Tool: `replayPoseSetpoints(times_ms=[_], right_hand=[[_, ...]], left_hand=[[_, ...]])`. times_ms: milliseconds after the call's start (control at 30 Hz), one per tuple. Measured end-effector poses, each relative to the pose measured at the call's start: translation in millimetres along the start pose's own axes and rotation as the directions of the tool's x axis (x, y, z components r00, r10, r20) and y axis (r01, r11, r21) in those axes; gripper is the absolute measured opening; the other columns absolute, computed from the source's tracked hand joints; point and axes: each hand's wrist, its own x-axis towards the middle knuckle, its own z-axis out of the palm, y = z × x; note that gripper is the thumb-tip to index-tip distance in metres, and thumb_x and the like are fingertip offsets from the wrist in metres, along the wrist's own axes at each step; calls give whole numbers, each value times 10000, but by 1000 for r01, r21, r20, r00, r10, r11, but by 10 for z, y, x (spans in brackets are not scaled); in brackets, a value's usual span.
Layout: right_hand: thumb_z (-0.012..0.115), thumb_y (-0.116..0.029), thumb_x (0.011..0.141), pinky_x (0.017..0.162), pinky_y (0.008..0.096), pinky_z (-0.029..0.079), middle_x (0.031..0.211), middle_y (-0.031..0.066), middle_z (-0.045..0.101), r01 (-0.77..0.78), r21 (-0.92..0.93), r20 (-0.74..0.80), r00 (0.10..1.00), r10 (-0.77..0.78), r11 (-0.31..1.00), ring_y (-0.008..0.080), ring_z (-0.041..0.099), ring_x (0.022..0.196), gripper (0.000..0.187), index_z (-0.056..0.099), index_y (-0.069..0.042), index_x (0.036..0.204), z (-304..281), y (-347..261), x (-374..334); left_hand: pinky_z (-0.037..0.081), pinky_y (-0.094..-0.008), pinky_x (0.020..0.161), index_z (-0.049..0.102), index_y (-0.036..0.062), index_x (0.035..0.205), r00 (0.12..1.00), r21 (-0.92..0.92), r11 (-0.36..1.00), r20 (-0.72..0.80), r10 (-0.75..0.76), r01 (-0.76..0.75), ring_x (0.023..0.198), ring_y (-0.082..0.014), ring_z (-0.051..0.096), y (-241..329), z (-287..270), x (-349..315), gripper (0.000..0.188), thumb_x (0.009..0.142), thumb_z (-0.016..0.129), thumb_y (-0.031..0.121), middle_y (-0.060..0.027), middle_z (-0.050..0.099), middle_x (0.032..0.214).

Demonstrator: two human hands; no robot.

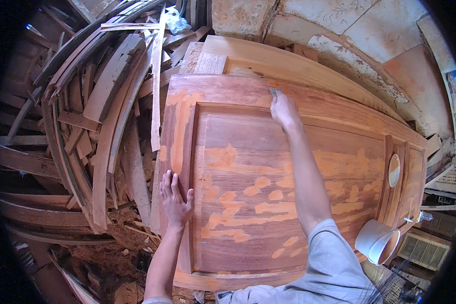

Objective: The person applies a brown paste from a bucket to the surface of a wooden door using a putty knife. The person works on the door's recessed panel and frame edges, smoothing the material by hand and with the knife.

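Observation:
A reddish-brown wooden panel door (248,131) lies flat before me, smeared with patches of orange filler (228,213) over its recessed panel and left stile. At its far edge my right hand (285,109) is closed on a putty knife (274,91), of which only a small greyish blade tip shows, touching the far rail. The handle is hidden in the fingers. My left hand (176,201) rests on the left stile, fingers stretched out, holding nothing. Just beyond its fingertips runs a long orange streak (180,137).
A white bucket (371,238) stands at the door's near right, and a round white lid (394,170) with orange filler lies on the door. A clear bottle (424,217) is farther right. Scrap wood (111,111) is heaped at left. Paler boards (268,53) lie behind the door.

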Motion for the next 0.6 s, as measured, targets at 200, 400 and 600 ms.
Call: replayPoseSetpoints(times_ms=[200,400,600], right_hand=[[451,-286,991,885,516,515,1132,280,652,56,55,-50,997,-53,997,439,649,1031,415,540,-11,1288,22,197,171],[527,-277,989,916,480,499,1189,243,635,-174,198,280,953,114,965,378,655,1053,402,523,12,1269,-812,482,282],[561,-193,947,847,525,487,970,180,691,301,-261,133,952,-275,917,368,672,930,247,619,-53,1143,-1080,767,939]], left_hand=[[200,-504,1190,392,26,1436,1000,4,1000,-8,-2,2,1433,-378,293,-4,5,-12,662,914,582,386,-202,341,1526],[194,-502,1192,385,13,1435,999,13,1000,26,-24,23,1437,-375,288,-9,-65,-19,671,914,582,388,-204,339,1526],[185,-508,1192,366,20,1447,999,15,1000,39,-24,24,1441,-373,279,22,-37,6,688,913,583,396,-202,323,1535]])
